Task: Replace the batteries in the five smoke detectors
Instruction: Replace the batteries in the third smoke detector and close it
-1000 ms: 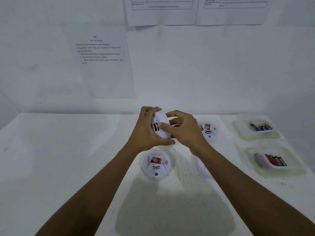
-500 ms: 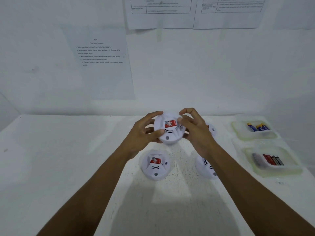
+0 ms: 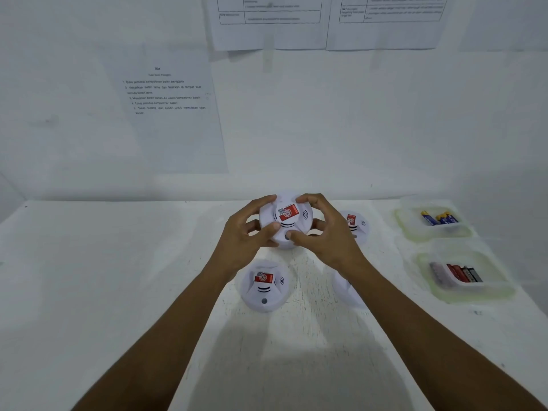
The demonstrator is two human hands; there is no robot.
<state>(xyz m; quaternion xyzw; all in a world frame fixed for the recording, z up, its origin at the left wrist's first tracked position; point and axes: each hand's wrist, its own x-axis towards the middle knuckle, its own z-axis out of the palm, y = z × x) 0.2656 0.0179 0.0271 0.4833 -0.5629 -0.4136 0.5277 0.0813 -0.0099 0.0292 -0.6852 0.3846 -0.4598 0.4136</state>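
The left grip (image 3: 243,235) is clamped on a round white smoke detector (image 3: 286,221): the thumb lies across its lower front and the fingers curl round its left rim and back. The right grip (image 3: 329,235) holds the other side of the same detector, its thumb pressing the front just beside the small grey button and its fingers hooked over the top right rim. The detector is held in the air above the middle of the white surface (image 3: 118,277), towards the far edge, with its face and red label turned to the camera.

Below the left grip, a second detector (image 3: 264,287) lies face up on the surface near the middle, red label uppermost. To its right, a third detector (image 3: 344,289) is mostly hidden under the right forearm, so only its white edge shows. A fourth detector (image 3: 357,225) lies further back, partly covered by the right grip, its red label visible.

Along the right edge stand two clear plastic containers. The far container (image 3: 406,229) holds blue and yellow batteries (image 3: 439,218). The near container (image 3: 427,262) holds red and dark batteries (image 3: 462,274) lying side by side.

On the wall behind the surface, a sheet of printed instructions (image 3: 169,114) hangs at the left, and two printed forms (image 3: 269,22) hang higher up.
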